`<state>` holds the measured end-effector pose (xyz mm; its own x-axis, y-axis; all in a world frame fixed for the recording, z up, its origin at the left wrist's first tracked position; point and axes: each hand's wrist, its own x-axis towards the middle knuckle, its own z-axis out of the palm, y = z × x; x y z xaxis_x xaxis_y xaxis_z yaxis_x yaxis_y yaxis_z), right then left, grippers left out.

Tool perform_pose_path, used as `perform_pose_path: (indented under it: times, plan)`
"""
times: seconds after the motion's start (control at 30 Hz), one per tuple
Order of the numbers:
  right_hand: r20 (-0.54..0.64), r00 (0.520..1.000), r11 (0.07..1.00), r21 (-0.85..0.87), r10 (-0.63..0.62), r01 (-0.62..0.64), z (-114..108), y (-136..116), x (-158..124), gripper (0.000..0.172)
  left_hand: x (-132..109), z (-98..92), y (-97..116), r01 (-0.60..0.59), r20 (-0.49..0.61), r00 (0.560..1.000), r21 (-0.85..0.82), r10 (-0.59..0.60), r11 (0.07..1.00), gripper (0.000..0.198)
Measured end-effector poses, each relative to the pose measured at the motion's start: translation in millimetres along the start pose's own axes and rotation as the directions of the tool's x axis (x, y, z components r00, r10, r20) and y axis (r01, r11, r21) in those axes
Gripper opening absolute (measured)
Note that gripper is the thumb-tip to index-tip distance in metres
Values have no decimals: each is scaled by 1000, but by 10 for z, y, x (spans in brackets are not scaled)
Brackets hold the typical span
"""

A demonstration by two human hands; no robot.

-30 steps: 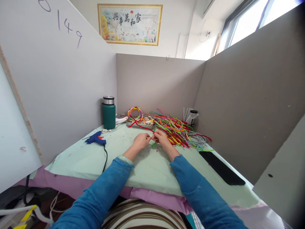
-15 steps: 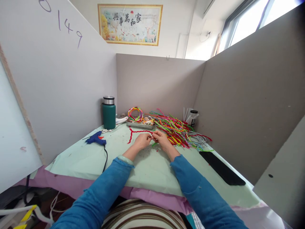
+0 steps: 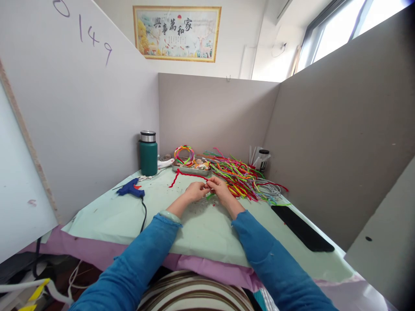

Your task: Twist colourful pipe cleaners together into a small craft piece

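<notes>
Both hands meet over the middle of the table, fingertips pinched close together. A red twisted pipe cleaner (image 3: pixel 193 174) runs left from my fingers, then bends sharply, its free end pointing down toward the front. My right hand (image 3: pixel 220 189) pinches its near end between thumb and fingers. Right beside it, my left hand (image 3: pixel 195 191) is closed at the same end, though its own fingers partly hide the grip. A short bit of green pipe cleaner (image 3: pixel 210 195) shows just below the fingertips; whether it is held or lies on the table I cannot tell.
Behind my right hand spreads a pile of coloured pipe cleaners (image 3: pixel 240 172). A metal tray (image 3: pixel 191 170) holds small pieces and a colourful ring (image 3: pixel 183 154). To the left are a blue glue gun (image 3: pixel 130 188) and a green bottle (image 3: pixel 148 157); a black flat object (image 3: pixel 303 228) lies right.
The red pipe cleaner has turned: its bent corner moved slightly up and its free end swung left. Both hands stay nearly in place, still pinching.
</notes>
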<state>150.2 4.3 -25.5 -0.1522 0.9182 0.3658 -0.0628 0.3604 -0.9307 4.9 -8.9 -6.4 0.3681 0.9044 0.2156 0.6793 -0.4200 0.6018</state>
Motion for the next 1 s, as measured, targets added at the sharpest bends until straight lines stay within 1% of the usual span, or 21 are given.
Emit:
perform_pose_path:
  times: [0.07, 0.13, 0.2, 0.27, 0.37, 0.5, 0.63, 0.8, 0.9, 1.0]
  plan:
    - [17, 1000, 1000, 24, -13, 12, 3, 3, 1, 20, 2, 10, -24, 4, 54, 999, -90, 1, 996, 37]
    - [31, 999, 999, 42, -19, 18, 4, 4, 2, 21, 9, 26, -55, -3, 81, 997, -152, 15, 988, 40]
    - [28, 999, 999, 49, -19, 18, 5, 3, 4, 21, 22, 42, -84, -27, 96, 994, -178, 45, 984, 40]
    - [17, 1000, 998, 54, -14, 13, 4, 1, 8, 22, 38, 54, -102, -31, 97, 994, -187, 50, 982, 41]
    - [15, 1000, 998, 59, -15, 14, 0, -5, 13, 23, 52, 56, -103, -29, 61, 997, -206, 42, 978, 41]
    - [24, 999, 998, 51, -24, 23, -10, -2, 19, 22, 40, 38, -75, -67, -5, 998, -238, 68, 969, 40]
    - [37, 999, 997, 78, -10, 7, -9, 21, 21, 21, 30, 28, -55, -84, -8, 996, -247, 85, 965, 39]
    - [28, 1000, 997, 76, 0, -2, -12, 22, 16, 21, 54, 15, -62, -21, -71, 997, -238, 5, 971, 35]
    - [60, 998, 998, 69, 3, -7, -25, 19, 16, 22, 56, 8, -73, -53, -66, 997, -275, 36, 960, 34]
    - [66, 998, 997, 80, 3, -8, -32, 26, 21, 23, 49, 14, -81, -90, -29, 996, -307, 86, 947, 34]
